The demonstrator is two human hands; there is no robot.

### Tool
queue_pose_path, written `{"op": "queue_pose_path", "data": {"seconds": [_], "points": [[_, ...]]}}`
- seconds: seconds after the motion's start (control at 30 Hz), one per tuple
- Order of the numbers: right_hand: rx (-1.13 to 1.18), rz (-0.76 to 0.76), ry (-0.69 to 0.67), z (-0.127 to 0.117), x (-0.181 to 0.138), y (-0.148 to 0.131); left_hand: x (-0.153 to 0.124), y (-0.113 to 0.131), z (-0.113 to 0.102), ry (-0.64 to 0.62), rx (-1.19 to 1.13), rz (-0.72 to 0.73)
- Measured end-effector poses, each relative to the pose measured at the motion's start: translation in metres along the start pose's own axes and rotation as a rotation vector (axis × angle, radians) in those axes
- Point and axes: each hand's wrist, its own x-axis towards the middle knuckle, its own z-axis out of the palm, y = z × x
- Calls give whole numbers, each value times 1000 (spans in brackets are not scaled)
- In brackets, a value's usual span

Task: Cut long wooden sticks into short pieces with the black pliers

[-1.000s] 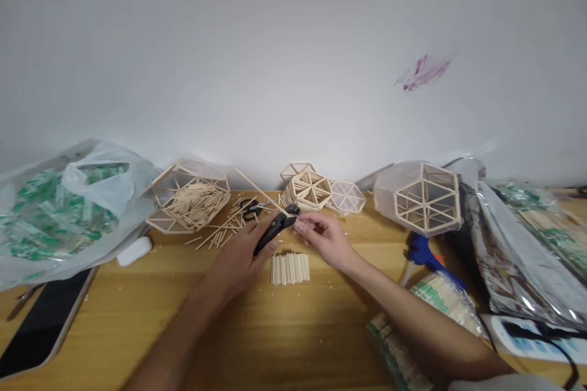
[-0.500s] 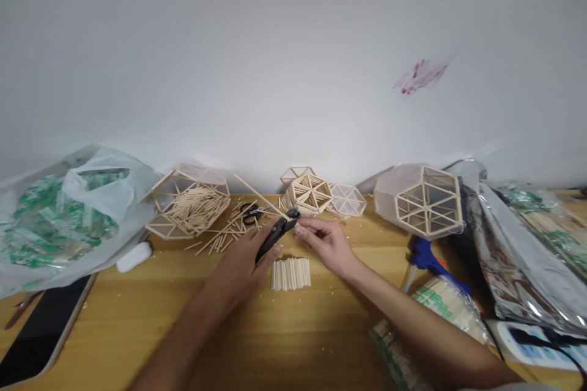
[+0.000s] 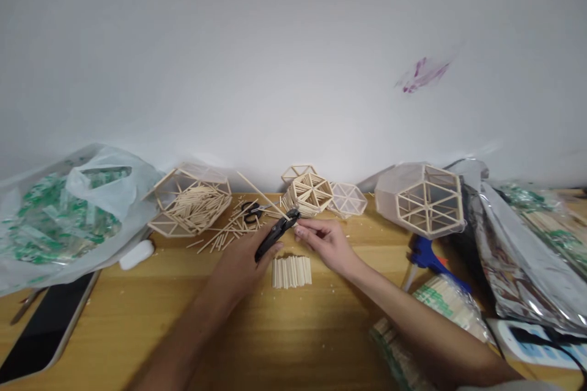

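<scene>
My left hand (image 3: 245, 259) is closed around a pair of black-handled cutters (image 3: 275, 237), jaws pointing up and to the right. A thin wooden stick (image 3: 259, 191) slants down from the upper left to the jaws. At the jaws, my right hand (image 3: 328, 244) has thumb and forefinger pinched together; what lies between the fingertips is too small to make out. Below the hands lies a neat row of short cut sticks (image 3: 291, 272). Behind the cutters is a hexagonal stick frame (image 3: 309, 193) packed with sticks.
A stick-filled lantern-like frame (image 3: 190, 201), loose sticks (image 3: 224, 235) and scissors (image 3: 251, 212) lie left. Further left are a plastic bag (image 3: 98, 195) and phone (image 3: 46, 330). On the right are another hexagonal frame (image 3: 426, 201), a blue glue gun (image 3: 426, 255), bagged sticks (image 3: 452, 299) and a power strip (image 3: 532, 345).
Both hands and the cutters hold nearly the same pose. The whole view has shifted very slightly.
</scene>
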Motion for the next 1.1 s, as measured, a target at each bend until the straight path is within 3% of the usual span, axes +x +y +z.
{"op": "queue_pose_path", "data": {"seconds": [0.23,0.5,1.1], "points": [[-5,10,0,3,0,-3,1,-1,-3,29,103,-2],[-265,-74,39,2,0,-5,-1,0,6,99,268,-82],[-472,204,0,1,0,0,3,1,6,43,234,-150]]}}
